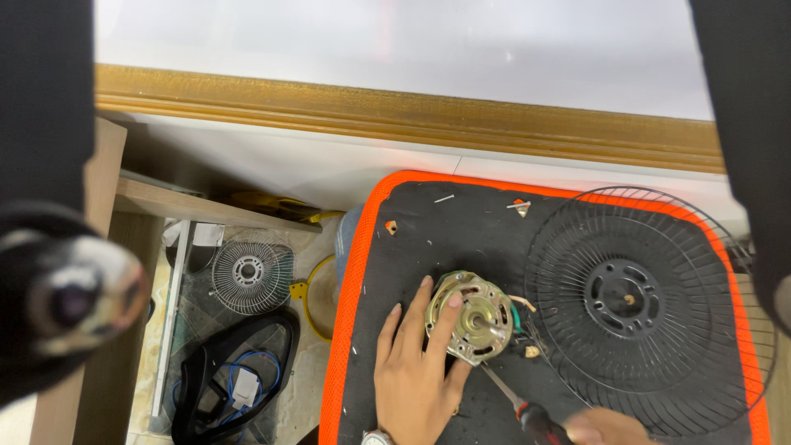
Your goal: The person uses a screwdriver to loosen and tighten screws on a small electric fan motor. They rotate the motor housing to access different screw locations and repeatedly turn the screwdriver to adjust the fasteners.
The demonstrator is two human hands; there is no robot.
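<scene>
A round metal fan motor [474,320] lies on a black mat with an orange border [362,247]. My left hand [416,367] rests on the motor's left side, fingers spread over its casing. At the bottom edge my right hand [606,428] grips a screwdriver [527,412] with a red and black handle. Its metal shaft points up and left, with the tip close under the motor's lower right side. Just right of the motor lies a black wire fan guard [643,309].
Small screws and scraps [521,206] lie scattered on the mat's far part. Left of the mat, on the floor, sit a small white fan guard [250,274], a yellow ring [317,297], and black and blue cables [239,371]. A gold trim strip [395,111] runs along the wall behind.
</scene>
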